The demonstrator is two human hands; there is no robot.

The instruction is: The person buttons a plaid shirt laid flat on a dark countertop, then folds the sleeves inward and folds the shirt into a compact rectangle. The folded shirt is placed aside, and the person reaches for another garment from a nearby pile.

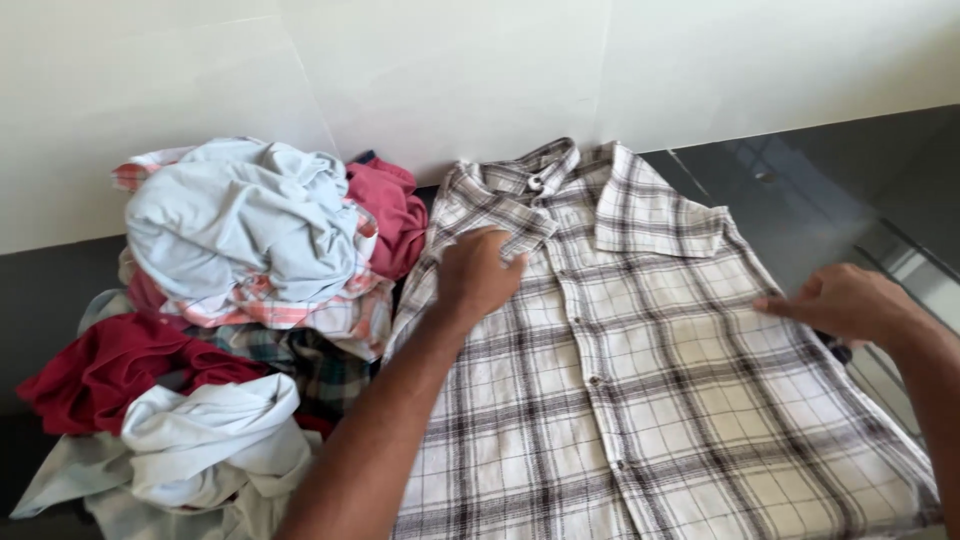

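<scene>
While the left hand [478,275] rests with fingers curled on the chest of the white and grey plaid button-up cotton shirt [640,400], the right hand [848,300] lies loosely on its far edge, fingers pointing inward, gripping nothing. The shirt lies flat between and beneath both hands on a dark glossy counter [800,190]. Just left of the left hand sits a heap of crumpled clothes in pale blue, red and white [230,300].

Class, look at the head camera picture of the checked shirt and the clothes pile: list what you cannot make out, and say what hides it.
1. Checked shirt: its hem, cut off by the bottom edge.
2. Shirt's shoulder under the left hand: covered by the hand.
3. Right hand: what its palm touches, hidden by the hand itself.
4. Clothes pile: lower garments, buried under the light blue one.
</scene>
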